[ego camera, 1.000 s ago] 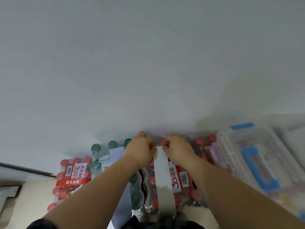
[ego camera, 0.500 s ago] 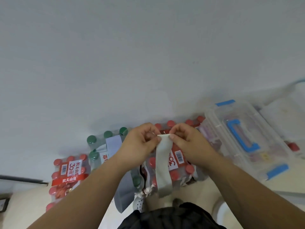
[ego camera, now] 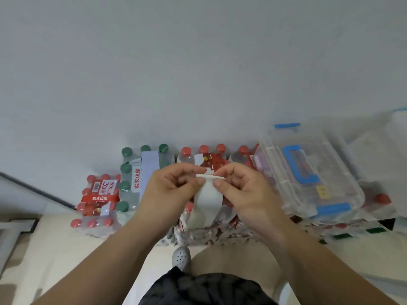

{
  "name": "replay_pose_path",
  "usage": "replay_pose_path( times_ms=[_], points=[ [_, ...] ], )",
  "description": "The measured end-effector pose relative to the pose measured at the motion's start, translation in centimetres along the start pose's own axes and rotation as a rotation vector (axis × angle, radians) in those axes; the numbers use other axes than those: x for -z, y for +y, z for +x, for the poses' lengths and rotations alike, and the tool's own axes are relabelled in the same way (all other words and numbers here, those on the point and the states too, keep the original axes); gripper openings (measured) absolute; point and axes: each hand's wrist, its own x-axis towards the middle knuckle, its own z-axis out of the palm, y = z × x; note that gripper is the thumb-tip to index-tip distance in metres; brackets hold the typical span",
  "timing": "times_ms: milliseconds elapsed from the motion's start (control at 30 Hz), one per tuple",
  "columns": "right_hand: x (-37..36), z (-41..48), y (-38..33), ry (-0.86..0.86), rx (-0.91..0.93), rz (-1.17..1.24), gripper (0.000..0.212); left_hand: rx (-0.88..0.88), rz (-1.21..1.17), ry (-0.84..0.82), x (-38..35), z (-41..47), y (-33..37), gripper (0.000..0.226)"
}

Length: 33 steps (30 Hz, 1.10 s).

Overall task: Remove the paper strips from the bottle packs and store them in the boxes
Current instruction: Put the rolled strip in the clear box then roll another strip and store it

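Note:
A white paper strip (ego camera: 207, 201) hangs folded between my hands, above a red-capped bottle pack (ego camera: 207, 159) on the floor by the wall. My left hand (ego camera: 169, 190) pinches the strip's top left corner. My right hand (ego camera: 244, 190) pinches its top right corner with thumb and fingers. A green-capped bottle pack (ego camera: 132, 186) to the left still carries a pale strip (ego camera: 149, 168) over its top. A smaller red-capped pack (ego camera: 97, 201) lies further left. A clear plastic box (ego camera: 308, 172) with a blue handle and blue clips, lid on, sits to the right on more packs.
A white wall fills the upper view. My grey shoe (ego camera: 181, 257) and dark trousers (ego camera: 204, 289) are below the hands on a beige floor (ego camera: 55, 256). Another clear container (ego camera: 399, 119) shows at the far right edge. A dark cable (ego camera: 33, 190) runs along the left wall.
The strip has come off the red-capped pack and risen toward me, doubled over between both hands. The view has tilted so the box and packs show more fully.

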Motion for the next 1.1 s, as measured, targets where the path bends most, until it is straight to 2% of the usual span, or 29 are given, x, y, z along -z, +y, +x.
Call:
replay_pose_path(
  times_ms=[167,333,400,567,733,967,1100],
  points=[
    [0.0,-3.8,1.8,-0.021,-0.013,0.029,0.02,0.032,-0.023,0.136,-1.5,-5.1,-1.2,0.016],
    [0.2,-6.9,2.3,-0.103,0.021,0.111,0.024,0.044,-0.042,0.154,-1.9,-9.0,-1.3,0.029],
    [0.1,-7.5,2.4,-0.115,0.042,0.092,0.021,0.044,-0.04,0.149,-1.7,-10.1,-1.2,0.029],
    [-0.9,-8.4,2.8,-0.131,0.088,0.045,0.022,0.092,-0.122,0.145,-1.1,-11.6,-1.5,0.007],
    [-2.7,-8.9,3.8,-0.13,0.09,-0.11,0.023,0.154,-0.076,0.151,0.8,-11.6,-2.9,0.028],
    [-5.8,-9.4,3.2,-0.095,0.027,-0.082,0.023,0.159,-0.044,0.115,3.9,-11.7,-3.6,0.023],
    [-6.8,-9.7,3.3,-0.064,-0.019,-0.008,0.025,0.195,-0.044,0.021,5.4,-11.2,-4.2,0.029]
  ],
)
